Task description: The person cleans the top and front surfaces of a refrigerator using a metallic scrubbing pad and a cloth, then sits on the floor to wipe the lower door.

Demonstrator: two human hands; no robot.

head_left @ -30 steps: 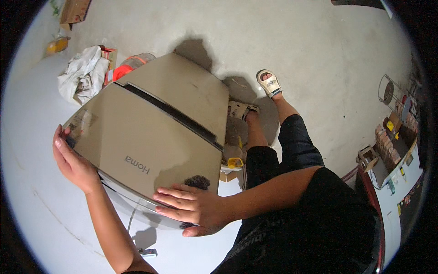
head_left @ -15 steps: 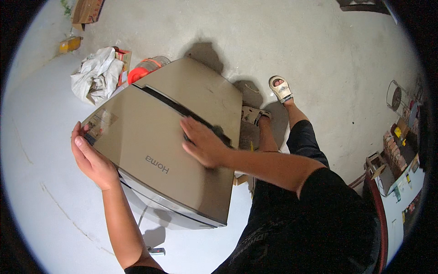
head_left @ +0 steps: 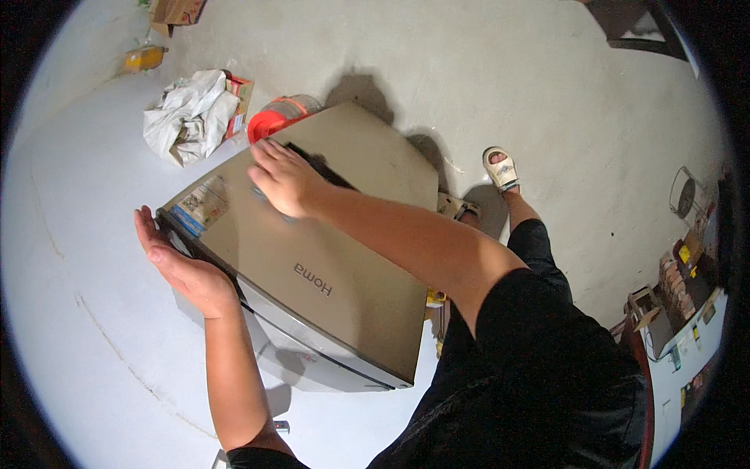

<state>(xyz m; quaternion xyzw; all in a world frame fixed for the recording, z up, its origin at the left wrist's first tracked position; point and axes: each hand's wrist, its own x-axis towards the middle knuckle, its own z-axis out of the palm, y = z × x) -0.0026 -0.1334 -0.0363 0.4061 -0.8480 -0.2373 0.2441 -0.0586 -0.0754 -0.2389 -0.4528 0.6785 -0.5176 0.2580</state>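
Note:
A beige refrigerator (head_left: 344,313) stands in front of me, with a dark recessed strip (head_left: 320,166) between its two door panels. My right hand (head_left: 287,181) lies on the door near that strip, fingers stretched forward. Bits of something blue (head_left: 289,220) show at its edges, pressed under the palm; most of it is hidden, so its kind cannot be told. At the refrigerator's left edge, below a sticker (head_left: 199,205), my left hand (head_left: 191,270) rests its palm side against the corner. Its fingers are extended and the thumb stands apart, with nothing held.
Behind the refrigerator are a red-lidded container (head_left: 269,123), a crumpled white sack (head_left: 191,117) and a yellow object (head_left: 144,58). A cardboard box (head_left: 176,11) is farther back. At the right, a cluttered table (head_left: 695,336) stands near a round-framed fan-like item (head_left: 687,195).
My right hand has slid up and left across the door, the blue thing moving with it. My left hand stays at the edge. The view has shifted slightly.

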